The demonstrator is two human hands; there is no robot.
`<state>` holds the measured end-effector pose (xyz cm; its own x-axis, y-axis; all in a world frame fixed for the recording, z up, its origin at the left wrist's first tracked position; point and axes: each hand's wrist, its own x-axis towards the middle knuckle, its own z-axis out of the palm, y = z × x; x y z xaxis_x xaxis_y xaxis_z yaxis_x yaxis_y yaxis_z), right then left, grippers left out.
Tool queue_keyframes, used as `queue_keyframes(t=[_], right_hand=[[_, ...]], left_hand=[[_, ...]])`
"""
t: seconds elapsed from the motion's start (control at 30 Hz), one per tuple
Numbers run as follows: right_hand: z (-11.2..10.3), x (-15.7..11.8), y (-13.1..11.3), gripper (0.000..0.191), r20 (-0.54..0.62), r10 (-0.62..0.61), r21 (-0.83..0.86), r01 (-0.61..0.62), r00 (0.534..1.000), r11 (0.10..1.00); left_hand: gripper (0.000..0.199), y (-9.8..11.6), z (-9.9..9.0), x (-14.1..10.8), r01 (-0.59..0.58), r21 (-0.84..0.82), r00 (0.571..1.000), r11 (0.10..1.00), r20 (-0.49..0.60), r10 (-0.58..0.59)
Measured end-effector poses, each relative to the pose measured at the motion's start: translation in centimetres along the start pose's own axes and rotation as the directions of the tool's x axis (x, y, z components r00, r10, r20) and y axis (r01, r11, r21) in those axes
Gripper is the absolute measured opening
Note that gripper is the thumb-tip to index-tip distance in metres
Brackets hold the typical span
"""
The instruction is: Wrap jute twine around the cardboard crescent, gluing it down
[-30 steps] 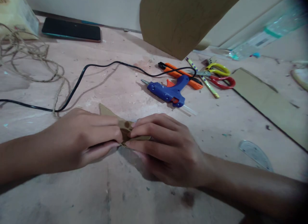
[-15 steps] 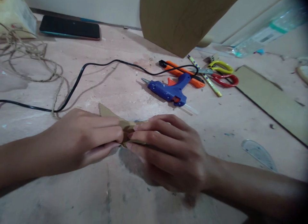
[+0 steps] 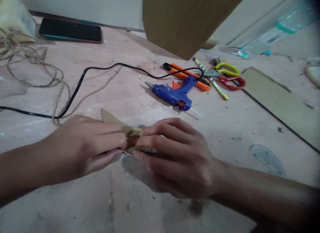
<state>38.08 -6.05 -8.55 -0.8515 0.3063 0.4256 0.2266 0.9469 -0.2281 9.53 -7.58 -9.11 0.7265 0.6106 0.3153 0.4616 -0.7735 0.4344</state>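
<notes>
And here's the card [image 3: 111,117], cut and bent, left hand [image 3: 81,146] pinching one side, right hand's [image 3: 180,154] fingers gripping the other, between them over the table [image 3: 85,206]; glue gun [image 3: 172,94] lying unheld beyond.

Your left hand [image 3: 85,143] is bare, with a smooth, broad back and slim fingers. Your left forearm [image 3: 22,166] is bare out to the left edge of the frame. Your right hand [image 3: 180,156], also bare, shows slender fingers, rounded knuckles and short fingernails. Your right forearm [image 3: 255,184] is bare toward the lower right, where shadow blurs its outline.
</notes>
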Motion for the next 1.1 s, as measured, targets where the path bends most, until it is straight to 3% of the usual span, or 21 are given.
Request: queue_keyframes(t=[0.13,0.53,0.7,0.9,1.1], right_hand=[[0.4,-0.1,0.0,0.022,-0.051,0.021,0.034,-0.019,0.998,0.999],[0.3,0.2,-0.1,0.028,-0.038,0.001,0.016,0.0,0.999,1.0],[0.1,0.6,-0.3,0.034,-0.015,-0.08,-0.044,0.08,0.997,0.996],[-0.1,1.0,-0.8,0.032,0.035,-0.094,-0.177,0.099,0.995,0.979],[-0.1,1.1,-0.6,0.042,-0.041,-0.194,-0.108,0.189,0.98,0.976]], left_hand=[[0.032,0.1,-0.2,0.0,0.003,0.002,1.0,1.0,0.011,-0.003],[0.029,0.2,-0.4,0.2,-0.005,0.021,1.0,1.0,0.017,0.004],[0.028,0.3,-0.4,0.1,-0.015,0.011,1.0,1.0,0.015,0.014],[0.028,0.2,-0.3,0.1,-0.011,0.006,1.0,1.0,0.014,0.01],[0.031,0.1,-0.4,0.2,-0.025,0.022,0.999,0.999,0.024,0.024]])
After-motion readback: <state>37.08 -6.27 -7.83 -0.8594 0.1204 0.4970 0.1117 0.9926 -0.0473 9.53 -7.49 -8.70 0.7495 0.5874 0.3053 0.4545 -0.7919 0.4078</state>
